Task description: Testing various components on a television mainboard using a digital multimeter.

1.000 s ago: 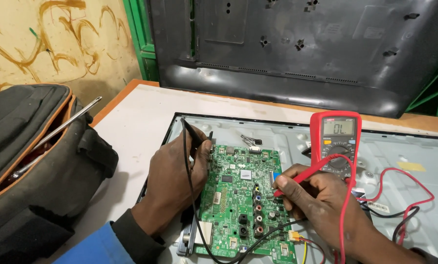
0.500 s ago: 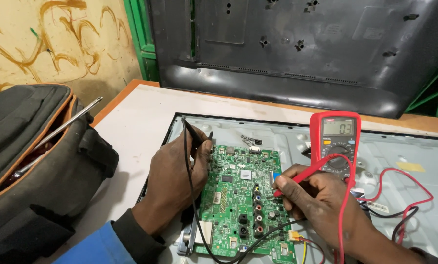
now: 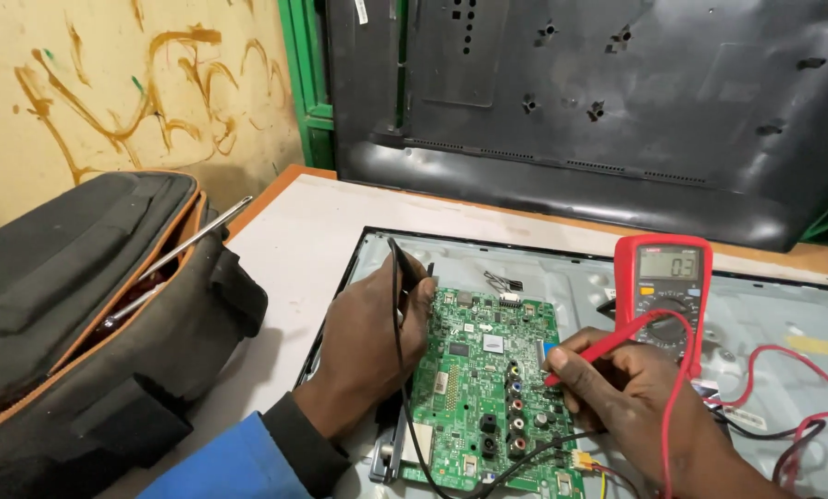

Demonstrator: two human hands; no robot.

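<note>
A green circuit board [image 3: 478,379] lies on the metal back of an opened flat screen [image 3: 765,323]. My left hand [image 3: 372,337] grips a black test probe [image 3: 404,263], its tip at the board's upper left corner. My right hand [image 3: 622,388] pinches a red test probe [image 3: 599,342], pointed at the board's right edge. A red multimeter [image 3: 663,291] stands just behind my right hand, its red and black leads trailing over the panel.
A dark tool bag [image 3: 90,314] with a long metal tool [image 3: 178,254] sticking out sits at the left on the white table [image 3: 289,236]. A black rear cover [image 3: 608,111] leans against the wall behind. Loose wires [image 3: 793,425] lie at the right.
</note>
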